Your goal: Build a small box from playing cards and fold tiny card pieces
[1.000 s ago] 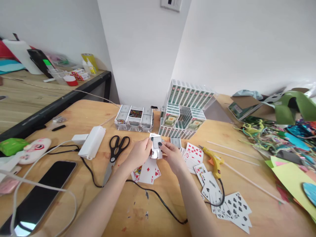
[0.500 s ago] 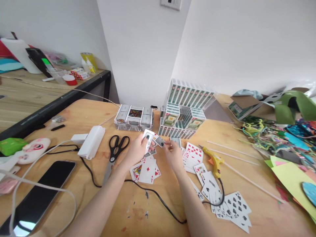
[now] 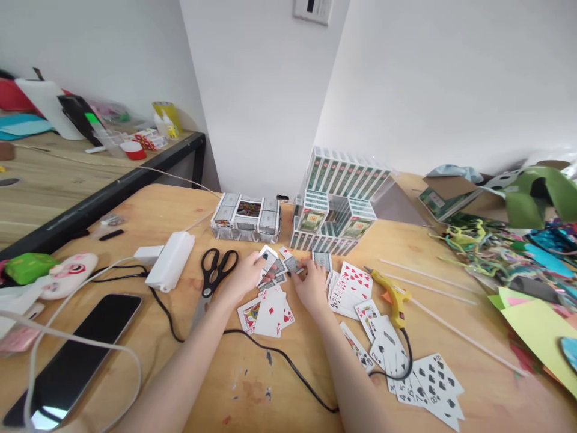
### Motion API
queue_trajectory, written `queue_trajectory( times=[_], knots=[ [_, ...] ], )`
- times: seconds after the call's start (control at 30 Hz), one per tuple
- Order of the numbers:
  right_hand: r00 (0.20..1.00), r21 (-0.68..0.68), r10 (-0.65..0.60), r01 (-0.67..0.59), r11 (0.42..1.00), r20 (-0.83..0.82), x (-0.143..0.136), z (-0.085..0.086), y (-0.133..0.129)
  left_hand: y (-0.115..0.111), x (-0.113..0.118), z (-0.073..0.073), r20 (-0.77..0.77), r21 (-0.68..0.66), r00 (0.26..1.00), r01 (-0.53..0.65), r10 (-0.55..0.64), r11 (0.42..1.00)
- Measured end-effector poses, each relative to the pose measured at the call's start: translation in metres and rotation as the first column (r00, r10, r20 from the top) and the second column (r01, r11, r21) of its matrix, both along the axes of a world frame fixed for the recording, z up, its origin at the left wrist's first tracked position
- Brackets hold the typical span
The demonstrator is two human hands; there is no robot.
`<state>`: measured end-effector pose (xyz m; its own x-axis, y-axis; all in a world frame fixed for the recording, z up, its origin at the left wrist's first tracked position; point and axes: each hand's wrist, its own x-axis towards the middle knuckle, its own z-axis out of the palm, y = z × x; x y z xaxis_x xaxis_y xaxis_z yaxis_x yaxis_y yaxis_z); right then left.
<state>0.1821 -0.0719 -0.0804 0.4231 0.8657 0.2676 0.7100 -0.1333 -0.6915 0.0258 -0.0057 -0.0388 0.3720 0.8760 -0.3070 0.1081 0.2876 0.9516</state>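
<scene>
My left hand (image 3: 247, 275) is closed on a small stack of playing cards (image 3: 267, 260), their patterned backs facing up. Beside it, my right hand (image 3: 311, 284) pinches the edge of a small playing card piece (image 3: 292, 264) low over the table. More card pieces lie partly hidden under and between the hands. Just below them, a few face-up cards, with an ace of diamonds (image 3: 270, 311) on top, rest in a loose pile. One face-down card (image 3: 321, 260) lies beyond my right hand. Black-handled scissors (image 3: 211, 279) lie left of my left hand, partly covered by the wrist.
A box covered in cards (image 3: 246, 218) and stacked card boxes (image 3: 336, 207) stand at the back. To the right are a yellow glue gun (image 3: 393, 297), fanned cards (image 3: 433, 385) and glue sticks (image 3: 469, 337). A black cord (image 3: 288, 361) crosses in front; a phone (image 3: 76, 361) lies left.
My right hand has lowered slightly with the card piece. The stack in my left hand has dropped a little and tilted flatter. The camera view has shifted slightly.
</scene>
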Motion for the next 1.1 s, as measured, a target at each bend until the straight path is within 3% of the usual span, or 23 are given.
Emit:
queue_trajectory(
  times=[0.1, 0.17, 0.3, 0.37, 0.43, 0.53, 0.63, 0.7, 0.83, 0.9, 1.0, 1.1],
  knots=[
    [0.972, 0.036, -0.020, 0.029, 0.999, -0.233, 0.002, 0.003, 0.000, 0.000, 0.000, -0.003, 0.104, -0.076, 0.993, -0.043, 0.051, 0.996],
    [0.900, 0.088, -0.016, 0.060, 0.994, -0.436, 0.003, 0.009, 0.000, 0.002, -0.001, -0.007, 0.165, -0.118, 0.981, -0.082, 0.101, 0.990],
    [0.602, 0.234, 0.088, 0.168, 0.958, -0.793, 0.005, 0.021, 0.001, 0.006, -0.004, -0.010, 0.252, -0.194, 0.956, -0.103, 0.152, 0.976],
    [0.454, 0.239, 0.166, 0.109, 0.965, -0.876, 0.004, 0.025, 0.001, 0.005, -0.005, -0.009, 0.266, -0.215, 0.956, -0.065, 0.123, 0.974],
    [0.385, 0.210, 0.192, 0.003, 0.978, -0.903, 0.002, 0.027, 0.001, 0.003, -0.004, -0.006, 0.285, -0.227, 0.955, -0.012, 0.079, 0.974],
    [0.403, 0.186, 0.184, -0.034, 0.982, -0.896, -0.002, 0.029, 0.000, -0.001, -0.002, -0.003, 0.325, -0.262, 0.945, 0.060, 0.029, 0.963],
    [0.446, 0.268, 0.202, 0.090, 0.959, -0.872, -0.005, 0.032, -0.001, -0.004, -0.001, -0.001, 0.357, -0.310, 0.934, 0.112, 0.006, 0.944],
    [0.527, 0.351, 0.229, 0.144, 0.925, -0.818, -0.008, 0.034, -0.002, -0.005, -0.001, 0.000, 0.385, -0.332, 0.923, 0.122, 0.016, 0.935],
    [0.772, 0.416, 0.273, -0.011, 0.909, -0.574, -0.019, 0.034, -0.006, -0.006, 0.001, 0.001, 0.449, -0.354, 0.891, 0.113, 0.063, 0.928],
    [0.814, 0.391, 0.295, -0.092, 0.916, -0.500, -0.024, 0.033, -0.007, -0.007, 0.002, 0.000, 0.462, -0.343, 0.883, 0.096, 0.079, 0.934],
    [0.772, 0.366, 0.224, 0.012, 0.931, -0.595, -0.027, 0.032, -0.007, -0.006, 0.003, -0.004, 0.449, -0.321, 0.890, 0.074, 0.083, 0.944],
    [0.586, 0.266, 0.147, 0.121, 0.956, -0.797, -0.024, 0.031, -0.005, -0.004, 0.003, -0.009, 0.424, -0.278, 0.902, 0.046, 0.079, 0.959]
  ],
)
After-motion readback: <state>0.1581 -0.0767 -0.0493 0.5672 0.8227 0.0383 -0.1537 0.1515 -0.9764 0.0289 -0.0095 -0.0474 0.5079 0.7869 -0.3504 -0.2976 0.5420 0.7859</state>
